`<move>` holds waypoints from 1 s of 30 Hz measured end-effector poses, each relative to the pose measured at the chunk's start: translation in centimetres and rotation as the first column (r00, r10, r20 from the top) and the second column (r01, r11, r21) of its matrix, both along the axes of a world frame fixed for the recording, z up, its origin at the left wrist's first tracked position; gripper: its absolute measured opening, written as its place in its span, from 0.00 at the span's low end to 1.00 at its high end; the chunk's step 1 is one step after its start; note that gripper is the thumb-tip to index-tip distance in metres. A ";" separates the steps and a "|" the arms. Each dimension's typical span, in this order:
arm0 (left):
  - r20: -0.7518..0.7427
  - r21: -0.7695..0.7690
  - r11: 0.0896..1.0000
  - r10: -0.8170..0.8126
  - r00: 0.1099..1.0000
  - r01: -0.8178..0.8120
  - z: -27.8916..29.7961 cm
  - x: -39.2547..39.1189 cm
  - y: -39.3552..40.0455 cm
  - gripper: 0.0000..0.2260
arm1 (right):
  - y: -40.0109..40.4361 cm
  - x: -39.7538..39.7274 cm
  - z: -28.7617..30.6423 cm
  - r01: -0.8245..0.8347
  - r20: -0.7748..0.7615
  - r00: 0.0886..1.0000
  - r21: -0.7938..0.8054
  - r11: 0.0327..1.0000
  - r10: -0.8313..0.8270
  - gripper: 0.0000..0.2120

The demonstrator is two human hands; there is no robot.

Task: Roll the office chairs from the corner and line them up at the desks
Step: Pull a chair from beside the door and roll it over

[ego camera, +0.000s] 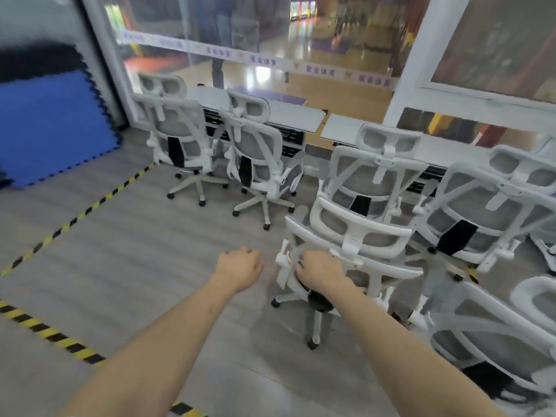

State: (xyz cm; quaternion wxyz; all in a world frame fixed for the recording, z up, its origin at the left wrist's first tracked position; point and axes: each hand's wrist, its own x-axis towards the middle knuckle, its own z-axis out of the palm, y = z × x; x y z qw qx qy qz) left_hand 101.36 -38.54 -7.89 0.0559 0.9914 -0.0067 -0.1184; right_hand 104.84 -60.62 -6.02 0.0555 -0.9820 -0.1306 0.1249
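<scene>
A white mesh office chair (358, 236) stands right in front of me, its back towards me. My right hand (320, 270) grips the top left of its backrest frame. My left hand (239, 266) hovers just left of the chair with fingers curled, holding nothing. Two white chairs (180, 127) (255, 145) stand at the left desk (285, 115). Another two chairs (379, 173) (487, 206) stand at the right desk (340, 129).
More white chairs (493, 335) crowd the lower right. Blue foam mats (48, 124) lean at the left wall. Yellow-black hazard tape (81, 212) runs across the grey floor. A glass wall (301, 49) stands behind the desks.
</scene>
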 end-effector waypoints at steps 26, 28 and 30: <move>0.069 0.062 0.120 0.990 0.124 -0.991 1.8 -73.2 60.5 0.21 | 81.1 -53.3 1.0 -0.983 0.080 0.185 0.030 0.184 0.979 0.18; 0.065 0.058 0.057 0.996 0.060 -0.997 1.6 -76.7 64.0 0.21 | 86.2 -56.8 0.4 -0.992 0.090 0.121 0.041 0.118 0.989 0.18; 0.061 0.057 0.003 0.998 0.006 -0.998 1.3 -79.6 68.0 0.21 | 91.7 -59.8 -0.3 -0.997 0.101 0.066 0.045 0.062 0.993 0.18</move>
